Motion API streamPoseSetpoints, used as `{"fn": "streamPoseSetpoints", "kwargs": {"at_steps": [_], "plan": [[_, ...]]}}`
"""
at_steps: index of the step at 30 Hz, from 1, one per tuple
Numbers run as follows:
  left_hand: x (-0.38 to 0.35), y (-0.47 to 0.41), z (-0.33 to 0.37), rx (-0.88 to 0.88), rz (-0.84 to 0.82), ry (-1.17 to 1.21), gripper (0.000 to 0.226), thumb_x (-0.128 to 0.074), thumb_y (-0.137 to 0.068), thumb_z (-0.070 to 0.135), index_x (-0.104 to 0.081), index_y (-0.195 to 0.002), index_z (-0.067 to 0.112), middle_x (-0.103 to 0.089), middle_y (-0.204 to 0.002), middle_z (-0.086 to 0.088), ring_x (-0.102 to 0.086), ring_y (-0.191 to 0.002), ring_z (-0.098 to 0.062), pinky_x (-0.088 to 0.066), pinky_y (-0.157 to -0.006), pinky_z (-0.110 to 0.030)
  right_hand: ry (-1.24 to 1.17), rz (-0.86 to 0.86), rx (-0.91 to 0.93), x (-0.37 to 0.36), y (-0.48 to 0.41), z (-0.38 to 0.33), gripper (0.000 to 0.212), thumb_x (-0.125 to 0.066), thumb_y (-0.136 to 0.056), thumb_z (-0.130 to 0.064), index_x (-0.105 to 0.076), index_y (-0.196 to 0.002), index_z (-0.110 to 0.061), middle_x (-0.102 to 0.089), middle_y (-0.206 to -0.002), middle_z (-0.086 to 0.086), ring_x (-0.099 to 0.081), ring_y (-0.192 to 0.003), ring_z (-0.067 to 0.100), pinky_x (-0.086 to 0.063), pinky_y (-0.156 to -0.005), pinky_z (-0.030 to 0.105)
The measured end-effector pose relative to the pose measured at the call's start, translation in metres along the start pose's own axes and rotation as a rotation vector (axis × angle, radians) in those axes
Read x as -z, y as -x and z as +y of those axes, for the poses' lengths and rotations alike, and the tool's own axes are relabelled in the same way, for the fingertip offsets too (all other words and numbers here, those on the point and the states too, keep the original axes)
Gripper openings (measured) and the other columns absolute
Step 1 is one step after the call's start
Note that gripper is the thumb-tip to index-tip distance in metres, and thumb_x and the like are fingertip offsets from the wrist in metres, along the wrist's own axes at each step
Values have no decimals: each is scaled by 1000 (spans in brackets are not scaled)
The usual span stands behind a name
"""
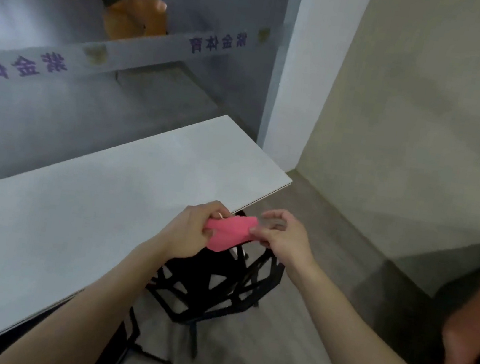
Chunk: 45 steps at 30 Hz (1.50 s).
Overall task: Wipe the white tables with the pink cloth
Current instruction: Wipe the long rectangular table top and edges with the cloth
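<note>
Head camera looks down past both forearms. The small pink fabric cloth (229, 231) is off the top, held in the air just past the near edge of the long white matte surface (87, 215), close to its far corner. Left hand (193, 232) has its fingers curled round one end of the bundle. Right hand (281, 239) pinches the other end between thumb and fingertips, though those fingers are blurred. The cloth looks bunched, not spread flat.

Directly below sits a black open-lattice metal chair (245, 307), tucked partly under the edge.

Risks as I read them:
- **Dropping it:** a light pinch on the right could let that end slip. The cloth would drop into the lattice or onto the grey floor (334, 227) and pick up dirt before any wiping.
- **Missed strips:** going down bunched means a narrow contact patch.
- **Running off:** starting this close to the corner, a stroke could slide off the edge, and a knee or wrist could clip the chair.

Nothing shows that wiping has begun.
</note>
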<state>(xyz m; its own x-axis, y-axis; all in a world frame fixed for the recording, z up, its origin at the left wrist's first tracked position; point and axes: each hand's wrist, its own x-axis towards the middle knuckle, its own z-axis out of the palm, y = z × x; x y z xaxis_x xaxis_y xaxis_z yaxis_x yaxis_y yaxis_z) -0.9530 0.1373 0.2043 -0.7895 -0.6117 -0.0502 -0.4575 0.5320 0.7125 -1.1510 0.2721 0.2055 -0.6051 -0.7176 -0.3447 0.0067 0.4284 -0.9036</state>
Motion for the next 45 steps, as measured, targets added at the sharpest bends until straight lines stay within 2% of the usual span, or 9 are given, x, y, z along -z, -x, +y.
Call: {"fn": "streamPoseSetpoints", "kwargs": {"at_steps": [9,12,16,23,28,32,35,39,45], "plan": [[51,140,-31,-72,-72,105,57,-50,-85,-6,-64,-121,37,-74,-106,16,-69,-103,-8,-57,-92,-37,58,6,65,-91,131,25,40,-88,-89,-29,-73,-123,-18,-82,-90,1,-80,-85,16,-63,-84,33],[61,183,-35,-100,-83,135,57,-53,-89,-9,-66,-117,39,-74,-111,14,-69,-108,-9,-56,-95,-37,246,8,37,-118,177,38,41,-85,-90,-48,-72,-119,-24,-80,-98,-3,-78,-85,12,-62,-74,33],[72,239,-46,-121,-118,132,50,-60,-95,-5,-67,-117,39,-73,-115,15,-68,-111,-8,-55,-97,-36,-99,-43,-44,-154,244,61,31,-86,-94,-26,-72,-121,-17,-82,-96,3,-79,-86,16,-64,-80,32],[104,327,-89,-152,-148,-10,41,-75,-94,8,-66,-120,38,-68,-105,20,-64,-98,4,-46,-82,-15,-60,329,63,-222,334,72,37,-90,-89,-28,-69,-120,-28,-81,-85,-9,-76,-91,4,-58,-97,35],[138,364,-152,-156,-223,83,39,-75,-94,11,-65,-119,39,-70,-93,24,-67,-90,-1,-48,-81,-23,238,102,73,-305,384,57,71,-95,-76,-49,-64,-138,-33,-69,-109,-8,-68,-103,11,-55,-94,31],[172,391,-215,-139,-308,347,35,-76,-97,14,-65,-124,33,-71,-99,18,-69,-93,-10,-52,-78,-22,381,235,137,-391,411,51,15,-85,-83,-41,-72,-85,-34,-58,-103,-10,-60,-91,5,-44,-73,21],[197,414,-273,-93,-349,418,33,-77,-97,15,-66,-124,33,-76,-107,4,-73,-94,-15,-54,-79,-21,263,199,60,-475,420,54,16,-79,-89,-36,-70,-97,-24,-69,-99,-8,-66,-89,7,-53,-75,28],[231,454,-373,-46,-401,143,33,-79,-94,36,-63,-123,43,-72,-113,10,-74,-98,-12,-58,-89,-33,69,176,-129,-585,445,84,15,-70,-98,-34,-63,-106,-23,-72,-104,-3,-70,-98,16,-58,-88,43],[294,521,-549,-62,-660,-428,41,-78,-95,36,-56,-129,43,-62,-130,7,-63,-114,-13,-54,-102,-41,-79,270,-342,-700,504,142,16,-59,-109,-37,-60,-123,-30,-72,-114,-8,-70,-103,18,-60,-86,41]]}}
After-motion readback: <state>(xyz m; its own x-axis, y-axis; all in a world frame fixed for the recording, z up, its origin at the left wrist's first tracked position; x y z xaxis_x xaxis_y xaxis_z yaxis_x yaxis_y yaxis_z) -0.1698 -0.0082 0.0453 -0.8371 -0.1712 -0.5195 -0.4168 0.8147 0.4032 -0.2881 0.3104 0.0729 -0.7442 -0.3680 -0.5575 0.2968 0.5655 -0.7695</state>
